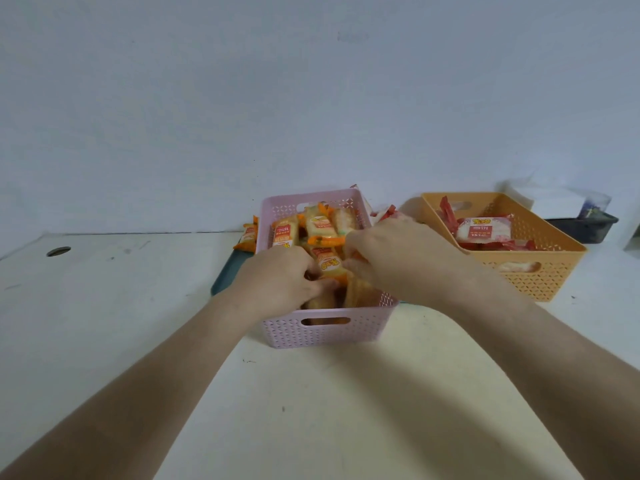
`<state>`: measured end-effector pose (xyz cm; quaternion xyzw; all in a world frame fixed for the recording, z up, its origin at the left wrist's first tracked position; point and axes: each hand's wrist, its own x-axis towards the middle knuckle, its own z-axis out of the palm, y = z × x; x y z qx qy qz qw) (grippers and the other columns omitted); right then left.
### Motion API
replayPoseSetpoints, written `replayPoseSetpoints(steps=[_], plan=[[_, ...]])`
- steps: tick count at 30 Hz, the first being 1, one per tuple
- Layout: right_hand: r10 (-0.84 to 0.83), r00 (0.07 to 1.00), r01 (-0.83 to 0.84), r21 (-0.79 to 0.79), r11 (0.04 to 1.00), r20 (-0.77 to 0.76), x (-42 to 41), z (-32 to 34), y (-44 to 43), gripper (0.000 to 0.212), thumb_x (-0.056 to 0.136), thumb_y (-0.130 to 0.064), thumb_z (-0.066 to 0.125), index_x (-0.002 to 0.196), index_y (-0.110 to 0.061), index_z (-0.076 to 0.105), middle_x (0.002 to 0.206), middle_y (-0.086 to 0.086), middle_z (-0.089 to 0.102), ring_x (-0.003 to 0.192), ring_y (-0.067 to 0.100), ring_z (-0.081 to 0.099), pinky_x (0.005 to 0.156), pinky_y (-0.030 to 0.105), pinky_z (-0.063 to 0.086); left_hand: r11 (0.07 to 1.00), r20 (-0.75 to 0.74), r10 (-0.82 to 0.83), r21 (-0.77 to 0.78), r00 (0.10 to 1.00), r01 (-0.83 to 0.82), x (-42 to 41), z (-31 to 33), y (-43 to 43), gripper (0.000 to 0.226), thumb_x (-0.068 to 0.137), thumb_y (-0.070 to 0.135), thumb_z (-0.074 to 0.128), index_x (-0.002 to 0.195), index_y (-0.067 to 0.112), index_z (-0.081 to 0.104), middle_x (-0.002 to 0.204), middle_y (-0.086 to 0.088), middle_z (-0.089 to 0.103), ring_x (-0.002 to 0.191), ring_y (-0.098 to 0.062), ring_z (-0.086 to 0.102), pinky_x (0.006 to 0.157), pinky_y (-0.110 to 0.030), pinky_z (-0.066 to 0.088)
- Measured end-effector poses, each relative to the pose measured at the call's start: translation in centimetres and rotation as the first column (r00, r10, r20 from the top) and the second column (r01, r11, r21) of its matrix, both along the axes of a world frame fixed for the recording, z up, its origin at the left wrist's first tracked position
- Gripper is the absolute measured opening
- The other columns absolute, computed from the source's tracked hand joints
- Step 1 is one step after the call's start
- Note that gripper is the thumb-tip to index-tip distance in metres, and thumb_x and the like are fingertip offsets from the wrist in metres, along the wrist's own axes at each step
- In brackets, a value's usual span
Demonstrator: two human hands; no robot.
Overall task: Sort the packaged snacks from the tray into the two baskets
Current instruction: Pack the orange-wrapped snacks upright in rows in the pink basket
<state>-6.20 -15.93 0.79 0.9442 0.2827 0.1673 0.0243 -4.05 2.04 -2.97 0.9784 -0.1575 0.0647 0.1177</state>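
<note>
While both forearms stretch across the white table [311, 410], the 2 hands meet inside the pink basket [325, 332], which is heaped with orange-trimmed packets [320, 225]. The right hand [391, 258] comes in over the basket's right rim, its fingertips curled and pinching the right end of the top packet [329, 265] near the basket's middle. The left hand [280, 278] comes in over the left rim with fingers bent down at that packet's other end; whether they actually grasp it I cannot tell. A teal tray [223, 275] shows at the pink basket's left side, partly under it, with 1 stray packet [247, 235] on it just left of the basket's far corner. Behind the basket's far right corner, red-trimmed packets [388, 212] peek out. Right of the pink basket, apart from it, stands the orange basket [540, 278] holding red packets [485, 230]. Farther right again sits a dark bin [588, 226].
</note>
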Motion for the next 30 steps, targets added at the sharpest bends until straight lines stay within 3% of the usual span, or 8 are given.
replayPoseSetpoints(steps=[5, 8, 11, 14, 17, 20, 25, 30], plan=[[-0.020, 1.000, 0.022, -0.125, 0.992, 0.015, -0.1, -1.9, 0.6, 0.041, 0.098, -0.055, 0.034, 0.083, -0.023, 0.053, 0.088, -0.003, 0.063, 0.092, 0.023, 0.063, 0.075, 0.035, 0.032, 0.999, 0.040, -0.043, -0.027, 0.998, 0.044, -0.1, -0.3, 0.1, 0.039, 0.091, 0.049, 0.052, 0.056, 0.032, 0.052, 0.061, 0.008, 0.057, 0.063, -0.009, 0.054, 0.054, -0.028, 0.036], [-0.028, 0.956, 0.015, -0.047, 0.999, -0.292, 0.0, -1.0, -0.3, 0.044, 0.096, -0.060, 0.037, 0.075, -0.025, 0.053, 0.073, -0.010, 0.053, 0.078, 0.018, 0.054, 0.073, 0.035, 0.038, 0.987, -0.010, -0.157, -0.043, 0.988, 0.156, -0.1, -0.2, 0.5, 0.033, 0.095, 0.044, 0.049, 0.063, 0.037, 0.053, 0.068, 0.011, 0.059, 0.070, -0.008, 0.056, 0.062, -0.034, 0.047], [0.026, 0.871, -0.032, -0.003, 0.999, -0.491, 0.1, 0.1, -1.3, 0.039, 0.088, -0.059, 0.054, 0.101, -0.026, 0.069, 0.088, -0.002, 0.066, 0.085, 0.018, 0.060, 0.077, 0.037, 0.050, 0.966, -0.113, -0.237, -0.133, 0.965, 0.221, 0.3, 0.1, 1.2, 0.038, 0.095, 0.043, 0.051, 0.058, 0.037, 0.053, 0.061, 0.013, 0.054, 0.063, -0.004, 0.052, 0.063, -0.032, 0.043], [0.061, 0.865, -0.090, -0.033, 0.995, -0.499, 0.4, -0.3, -1.6, 0.032, 0.095, -0.047, 0.053, 0.110, -0.024, 0.070, 0.099, -0.001, 0.069, 0.092, 0.019, 0.061, 0.083, 0.039, 0.051, 0.946, -0.226, -0.306, -0.186, 0.925, 0.267, 0.4, 0.6, 1.5, 0.044, 0.097, 0.043, 0.048, 0.056, 0.025, 0.047, 0.054, 0.012, 0.042, 0.052, -0.004, 0.039, 0.060, -0.029, 0.036], [0.095, 0.866, -0.089, 0.035, 0.995, -0.491, 0.7, -0.9, -1.8, 0.042, 0.100, -0.043, 0.042, 0.085, -0.012, 0.065, 0.077, 0.003, 0.063, 0.068, 0.017, 0.054, 0.067, 0.033, 0.045, 0.955, -0.345, -0.293, -0.157, 0.891, 0.253, -0.1, 1.3, 1.2, 0.051, 0.089, 0.059, 0.034, 0.055, 0.021, 0.038, 0.052, 0.011, 0.031, 0.048, -0.005, 0.032, 0.059, -0.027, 0.032], [0.122, 0.897, -0.056, 0.164, 0.985, -0.425, 1.0, -1.3, -2.0, 0.042, 0.100, -0.039, 0.045, 0.072, -0.010, 0.057, 0.065, 0.000, 0.053, 0.060, 0.014, 0.046, 0.059, 0.029, 0.039, 0.964, -0.395, -0.243, -0.201, 0.886, 0.175, -0.2, 2.1, 0.9, 0.046, 0.089, 0.061, 0.033, 0.061, 0.029, 0.052, 0.054, 0.019, 0.050, 0.054, 0.002, 0.050, 0.067, -0.023, 0.042], [0.039, 0.989, 0.034, 0.486, 0.873, -0.140, 2.7, -1.2, -1.9, 0.017, 0.089, -0.042, 0.064, 0.097, -0.029, 0.070, 0.097, -0.011, 0.071, 0.092, 0.012, 0.061, 0.094, 0.049, 0.045, 0.995, -0.042, -0.074, -0.068, 0.996, 0.071, 1.0, 2.5, 2.0, 0.018, 0.093, 0.035, 0.058, 0.101, 0.030, 0.074, 0.096, 0.012, 0.072, 0.087, -0.005, 0.064, 0.082, -0.030, 0.053], [-0.115, 0.948, 0.137, 0.054, 0.989, -0.297, 3.5, -0.4, -1.1, 0.036, 0.095, -0.044, 0.051, 0.130, -0.038, 0.049, 0.131, -0.004, 0.054, 0.131, 0.020, 0.030, 0.098, 0.049, 0.027, 0.991, -0.024, -0.010, 0.130, 1.000, 0.014, 1.8, 2.1, 0.8, 0.049, 0.087, 0.067, 0.044, 0.080, 0.028, 0.073, 0.070, 0.004, 0.068, 0.067, -0.011, 0.062, 0.063, -0.037, 0.053]])
